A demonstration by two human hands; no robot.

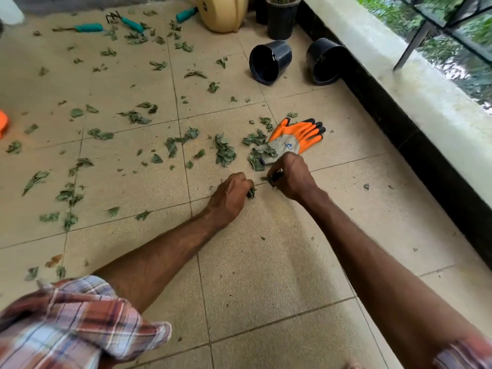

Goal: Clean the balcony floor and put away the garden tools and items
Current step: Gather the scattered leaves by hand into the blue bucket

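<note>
Head view: both hands low over the tiled floor (266,275).
Left hand (230,195): fingers curled round a leaf clump (251,193).
Right hand (291,177): fingers clamped on leaf scraps (272,179), just beside the glove cuff.
Glove (298,137): 1, orange and grey, lying flat.
Loose leaves (225,151): dozens, green, crumpled, scattered across the tiles.
Tipped pots (269,62) (324,61): 2, black, near the ledge (399,83).
Teal-handled tools (89,27) (131,23) (185,14): 3, far side.
</note>
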